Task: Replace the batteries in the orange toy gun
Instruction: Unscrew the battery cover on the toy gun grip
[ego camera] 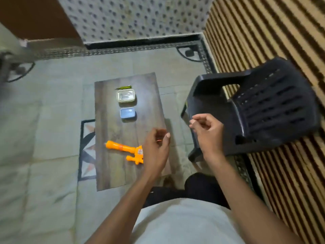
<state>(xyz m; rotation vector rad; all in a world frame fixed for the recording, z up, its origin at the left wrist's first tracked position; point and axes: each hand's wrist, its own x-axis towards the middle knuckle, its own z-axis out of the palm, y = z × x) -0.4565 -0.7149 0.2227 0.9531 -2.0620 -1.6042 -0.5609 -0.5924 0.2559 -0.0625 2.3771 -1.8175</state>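
The orange toy gun (123,148) lies on the small wooden table (109,173) near its front, barrel pointing left. My left hand (155,150) hovers over the gun's rear end and hides it. Its fingers are loosely curled and I see nothing held in them. My right hand (205,131) is in the air to the right of the table, in front of the chair, fingers loosely curled and nothing visible in them. Further back on the table stand a blue container (128,113), a clear container (126,95) and a green screwdriver (123,87).
A dark plastic chair (263,110) stands right of the table, against a striped curtain (263,32). The table stands on a tiled floor (44,120). My legs and white shirt (184,222) are at the table's front edge.
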